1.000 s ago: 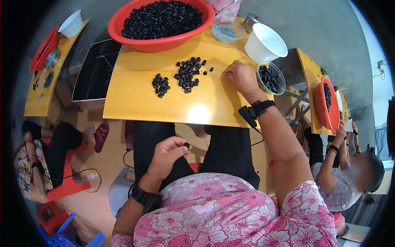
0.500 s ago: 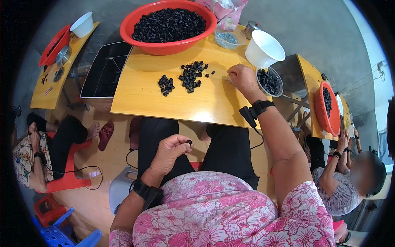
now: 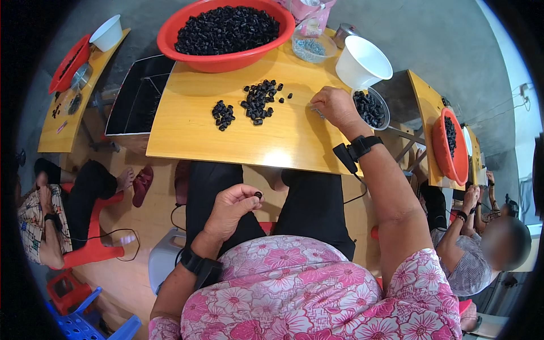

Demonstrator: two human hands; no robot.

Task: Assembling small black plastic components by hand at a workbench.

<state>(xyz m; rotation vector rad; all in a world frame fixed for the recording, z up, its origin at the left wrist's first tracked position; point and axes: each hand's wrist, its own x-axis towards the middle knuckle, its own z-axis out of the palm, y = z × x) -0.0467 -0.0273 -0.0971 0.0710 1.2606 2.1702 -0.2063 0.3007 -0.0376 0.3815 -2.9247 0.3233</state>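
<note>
My left hand (image 3: 229, 211) is above my lap, with thumb and forefinger closed on a small black plastic cap (image 3: 258, 195). My right hand (image 3: 338, 109) reaches over the table's right side, its fingertips pinched together close to the tabletop. Small silvery bits (image 3: 319, 113) show beneath those fingers; whatever the fingertips grip is too small to make out. Just right of that hand stands a clear bowl (image 3: 387, 116) holding black caps. Loose black caps lie on the table in a larger pile (image 3: 260, 103) and a smaller pile (image 3: 222, 115) to its left.
At the back of the yellow table (image 3: 215, 144) stand a red basin (image 3: 224, 61) heaped with black parts, a clear tub (image 3: 310, 50) of small metal pieces, and a white bucket (image 3: 362, 63). A black-lined box (image 3: 133, 102) is at the left. Other people sit at both sides.
The view has shifted slightly, moving the table and basin a little to the left. Both hands keep nearly the same pose, and the left still holds the cap.
</note>
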